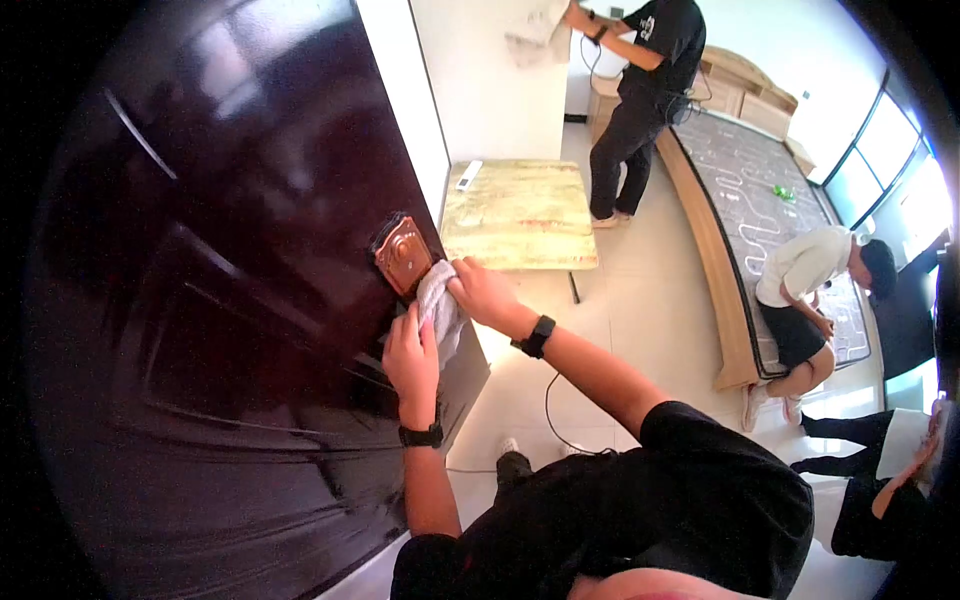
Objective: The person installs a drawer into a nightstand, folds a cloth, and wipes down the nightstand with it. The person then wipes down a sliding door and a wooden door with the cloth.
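A dark, glossy door (pixel 250 200) fills the left side of the view, with a copper-coloured handle plate (pixel 403 257) near its edge. Just below the plate, a pale grey cloth (pixel 436 297) is bunched up; whether it covers the handle's lever I cannot tell. My right hand (pixel 487 296) pinches the cloth from the right, its fingers beside the plate. From below, my left hand (pixel 410 362) grips the cloth's lower part with fingers pointing up. Both hands are closed on the cloth, and parts of their fingertips are hidden in its folds.
Behind the door edge stands a small yellowish table (pixel 520 215) with a white remote (pixel 469 176) on it. A person in black (pixel 640 100) holds a cloth against the wall. Another person (pixel 810 290) sits on the bed (pixel 740 190). A cable (pixel 548 405) hangs near my right arm.
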`<state>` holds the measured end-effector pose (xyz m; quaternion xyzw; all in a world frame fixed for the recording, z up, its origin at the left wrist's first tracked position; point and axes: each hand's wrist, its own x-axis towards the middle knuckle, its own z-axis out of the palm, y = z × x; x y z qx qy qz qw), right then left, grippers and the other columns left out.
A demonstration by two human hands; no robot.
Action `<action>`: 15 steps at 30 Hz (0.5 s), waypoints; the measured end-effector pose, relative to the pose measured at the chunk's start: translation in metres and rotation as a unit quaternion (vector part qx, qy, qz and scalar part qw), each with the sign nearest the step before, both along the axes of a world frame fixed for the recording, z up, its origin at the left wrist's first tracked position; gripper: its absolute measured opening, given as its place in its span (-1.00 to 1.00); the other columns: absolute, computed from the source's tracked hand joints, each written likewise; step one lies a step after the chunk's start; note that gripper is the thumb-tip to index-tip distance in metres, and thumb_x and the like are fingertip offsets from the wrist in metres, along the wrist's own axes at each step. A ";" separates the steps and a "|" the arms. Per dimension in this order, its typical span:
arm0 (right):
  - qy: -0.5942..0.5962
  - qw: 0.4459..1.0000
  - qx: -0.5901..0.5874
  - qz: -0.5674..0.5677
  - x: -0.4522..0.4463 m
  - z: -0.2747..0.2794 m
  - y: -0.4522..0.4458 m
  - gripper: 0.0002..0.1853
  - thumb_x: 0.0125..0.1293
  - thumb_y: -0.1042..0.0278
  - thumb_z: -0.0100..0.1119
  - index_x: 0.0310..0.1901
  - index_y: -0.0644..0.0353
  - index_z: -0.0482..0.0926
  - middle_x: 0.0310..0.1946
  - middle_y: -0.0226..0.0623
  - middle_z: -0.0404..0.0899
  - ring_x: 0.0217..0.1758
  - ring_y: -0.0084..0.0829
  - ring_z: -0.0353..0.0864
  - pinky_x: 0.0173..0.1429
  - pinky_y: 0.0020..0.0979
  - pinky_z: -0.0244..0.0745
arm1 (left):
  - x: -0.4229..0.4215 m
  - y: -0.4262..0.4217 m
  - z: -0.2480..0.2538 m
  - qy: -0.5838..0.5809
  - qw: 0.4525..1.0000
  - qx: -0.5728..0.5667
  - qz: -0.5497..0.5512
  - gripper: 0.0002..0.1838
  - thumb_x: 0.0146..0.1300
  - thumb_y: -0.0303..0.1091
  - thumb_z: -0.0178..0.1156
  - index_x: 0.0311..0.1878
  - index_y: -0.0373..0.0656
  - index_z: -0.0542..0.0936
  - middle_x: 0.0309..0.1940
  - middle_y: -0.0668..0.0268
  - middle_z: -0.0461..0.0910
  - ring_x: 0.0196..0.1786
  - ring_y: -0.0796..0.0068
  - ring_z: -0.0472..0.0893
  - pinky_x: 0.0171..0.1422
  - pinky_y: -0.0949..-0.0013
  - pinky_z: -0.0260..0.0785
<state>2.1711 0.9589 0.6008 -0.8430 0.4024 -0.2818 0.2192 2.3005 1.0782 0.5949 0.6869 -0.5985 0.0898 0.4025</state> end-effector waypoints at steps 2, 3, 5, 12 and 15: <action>-0.007 0.999 -0.044 0.008 -0.001 0.009 0.009 -0.62 0.31 0.14 -0.05 0.03 0.22 0.44 0.01 -0.08 0.49 -0.15 0.06 0.59 -0.03 -0.01 0.49 | 0.008 0.003 -0.015 0.021 0.998 -0.045 -0.043 -0.70 0.29 -0.39 0.14 0.06 -0.27 0.55 -0.11 0.07 0.59 -0.05 0.04 0.58 0.03 0.15 0.43; -0.016 0.997 -0.080 0.020 0.003 0.011 0.010 -0.62 0.28 0.15 -0.01 0.04 0.20 0.46 0.03 -0.16 0.47 -0.12 0.02 0.59 -0.01 -0.03 0.50 | 0.012 0.005 -0.020 0.012 0.995 -0.076 -0.059 -0.71 0.29 -0.40 0.14 0.05 -0.31 0.54 -0.08 0.04 0.58 -0.03 0.01 0.57 0.06 0.13 0.42; -0.046 0.974 -0.205 0.080 0.021 0.010 0.013 -0.69 0.16 0.21 0.09 -0.10 0.16 0.54 0.01 -0.24 0.47 0.00 -0.17 0.53 0.12 -0.17 0.44 | 0.020 0.017 -0.028 0.015 0.992 -0.110 -0.066 -0.72 0.30 -0.43 0.12 0.02 -0.38 0.52 -0.03 -0.05 0.55 0.02 -0.08 0.54 0.11 0.09 0.40; -0.077 0.942 -0.263 0.192 0.073 -0.010 0.041 -0.75 0.12 0.27 0.10 -0.23 0.24 0.54 -0.05 -0.22 0.48 0.17 -0.03 0.32 0.28 -0.10 0.29 | 0.045 0.034 -0.071 0.182 0.976 -0.117 0.018 -0.73 0.34 -0.42 0.08 0.01 -0.41 0.49 -0.07 -0.10 0.53 -0.02 -0.14 0.53 0.08 0.07 0.38; -0.175 0.951 -0.134 0.218 0.091 -0.018 0.053 -0.78 0.10 0.40 -0.05 -0.24 0.27 0.49 -0.09 -0.13 0.47 0.14 -0.01 0.36 0.25 -0.10 0.30 | 0.047 0.041 -0.077 0.205 0.965 -0.155 0.045 -0.76 0.37 -0.42 0.04 -0.02 -0.41 0.48 -0.10 -0.12 0.52 -0.05 -0.15 0.52 0.06 0.08 0.37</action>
